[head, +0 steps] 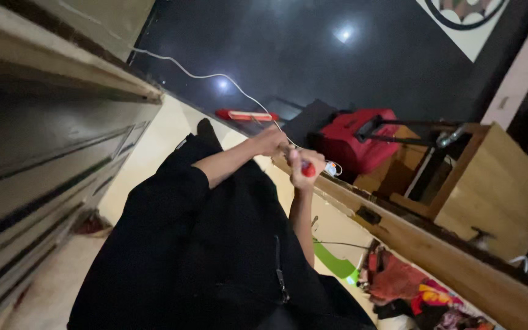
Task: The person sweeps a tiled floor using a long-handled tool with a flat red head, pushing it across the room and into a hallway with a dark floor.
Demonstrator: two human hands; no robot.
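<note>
White cable (215, 76) — thin, looping — runs into both hands: left (270, 142) pinching it, right (304, 168) seemingly gripping a red-handled tool (308, 169).

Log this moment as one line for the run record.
left hand: grips white cable | right hand: holds red-handled tool at cable end | nearby: red bag, wooden rail

A red bag (355, 143) sits far right on the dark glossy floor (337, 67), beside a wooden cabinet (496, 189). A flat red bar-shaped object (247, 115) lies far, near the middle. A long wooden beam (435, 256) runs along the right. Near right lie crumpled colourful cloths (423, 293) and a green strip (334, 263). A panelled wooden door (44, 153) fills the left.
</note>
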